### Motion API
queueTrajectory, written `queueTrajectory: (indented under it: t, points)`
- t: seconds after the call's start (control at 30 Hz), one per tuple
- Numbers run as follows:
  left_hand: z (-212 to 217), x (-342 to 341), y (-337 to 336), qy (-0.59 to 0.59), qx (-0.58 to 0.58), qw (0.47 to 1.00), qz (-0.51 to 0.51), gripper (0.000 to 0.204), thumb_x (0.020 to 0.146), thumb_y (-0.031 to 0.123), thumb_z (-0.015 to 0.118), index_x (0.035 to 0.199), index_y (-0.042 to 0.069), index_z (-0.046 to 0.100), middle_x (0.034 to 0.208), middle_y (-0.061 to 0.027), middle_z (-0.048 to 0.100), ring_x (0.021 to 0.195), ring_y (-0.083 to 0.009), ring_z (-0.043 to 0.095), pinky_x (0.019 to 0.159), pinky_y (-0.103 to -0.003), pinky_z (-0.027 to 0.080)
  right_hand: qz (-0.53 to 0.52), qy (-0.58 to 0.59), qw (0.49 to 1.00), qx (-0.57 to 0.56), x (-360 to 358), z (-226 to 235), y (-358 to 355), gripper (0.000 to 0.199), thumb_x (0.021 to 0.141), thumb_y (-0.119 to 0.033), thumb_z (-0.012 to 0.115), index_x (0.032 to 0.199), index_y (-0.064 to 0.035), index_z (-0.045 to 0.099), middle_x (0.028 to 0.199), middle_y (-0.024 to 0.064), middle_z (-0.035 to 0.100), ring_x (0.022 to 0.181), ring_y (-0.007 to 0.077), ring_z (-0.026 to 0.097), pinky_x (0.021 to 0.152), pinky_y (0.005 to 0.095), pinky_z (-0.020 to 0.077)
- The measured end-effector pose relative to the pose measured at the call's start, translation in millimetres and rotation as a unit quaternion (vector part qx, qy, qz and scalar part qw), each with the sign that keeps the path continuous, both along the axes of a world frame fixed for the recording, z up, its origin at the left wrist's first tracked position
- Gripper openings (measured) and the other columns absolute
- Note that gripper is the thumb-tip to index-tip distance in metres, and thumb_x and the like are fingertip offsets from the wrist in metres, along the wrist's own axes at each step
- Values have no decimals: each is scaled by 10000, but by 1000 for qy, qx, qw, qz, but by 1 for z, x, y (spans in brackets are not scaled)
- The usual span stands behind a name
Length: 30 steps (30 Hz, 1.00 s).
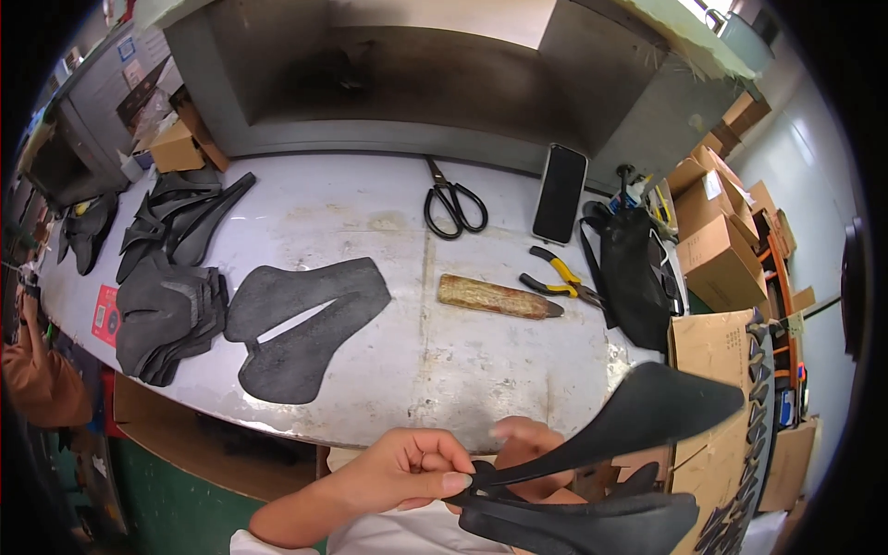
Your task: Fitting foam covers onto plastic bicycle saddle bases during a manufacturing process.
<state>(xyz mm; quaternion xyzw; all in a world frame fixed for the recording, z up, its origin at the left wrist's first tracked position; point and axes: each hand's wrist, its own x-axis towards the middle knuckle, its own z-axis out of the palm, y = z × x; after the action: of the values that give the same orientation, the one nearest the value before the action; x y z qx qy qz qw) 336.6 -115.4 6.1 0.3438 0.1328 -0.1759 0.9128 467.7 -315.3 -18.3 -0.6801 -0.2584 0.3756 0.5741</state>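
My left hand (416, 470) pinches one end of a black, curved, leather-like piece (638, 421) between thumb and fingers, in front of the table's near edge. Two wide lobes of the piece spread to the right, one above the other. My right hand (529, 449) is behind the piece, smeared and partly hidden, so its grip is unclear. A flat black V-shaped piece (319, 319) rests on the table left of centre. Beside it stands a stack of similar black pieces (166, 319). More folded black pieces (190, 217) lie farther back.
Black-handled scissors (453, 203), yellow-and-black pliers (564, 277), a worn wooden-handled tool (495, 296) and a phone (560, 194) lie on the table (398, 370). At right are a black bag (634, 277) and cardboard boxes (721, 236). A grey metal cabinet (222, 83) spans the back. Another person's sleeve (46, 379) shows at left.
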Motion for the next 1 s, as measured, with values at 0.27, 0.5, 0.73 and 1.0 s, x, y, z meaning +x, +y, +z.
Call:
queueTrajectory:
  t: [0.27, 0.5, 0.73, 1.0]
  points:
    - [2, 3, -8, 2, 20, 1000, 15, 145, 954, 112, 622, 1060, 19, 591, 818, -90, 695, 496, -15, 417, 436, -174, 296, 56, -352, 882, 307, 0, -11, 5, 415, 786, -66, 744, 1170, -25, 590, 1199, 163, 613, 1083, 293, 622, 889, 429, 517]
    - [1, -7, -9, -18, 59, 996, 61, 152, 951, 71, 614, 1086, 6, 588, 851, -88, 703, 511, -29, 447, 460, -181, 326, 70, -217, 940, 252, 1, -16, 9, 275, 838, -158, 724, 1064, -22, 644, 1089, 111, 668, 1007, 254, 638, 884, 379, 502]
    - [2, -7, -12, -29, 44, 999, 1, 154, 960, 66, 601, 1103, 10, 585, 879, -64, 708, 540, -11, 461, 465, -175, 328, 56, -371, 840, 392, 10, -36, 6, 246, 787, -118, 757, 1011, -118, 656, 1047, 99, 664, 979, 249, 616, 720, 404, 482]
    - [5, -10, -12, -24, 53, 998, -8, 131, 976, 87, 587, 1071, -2, 572, 903, -58, 707, 618, 11, 507, 491, -159, 340, 11, -337, 888, 312, -16, -19, -3, 302, 766, -98, 773, 1041, -72, 653, 1031, 105, 674, 931, 253, 637, 650, 383, 479]
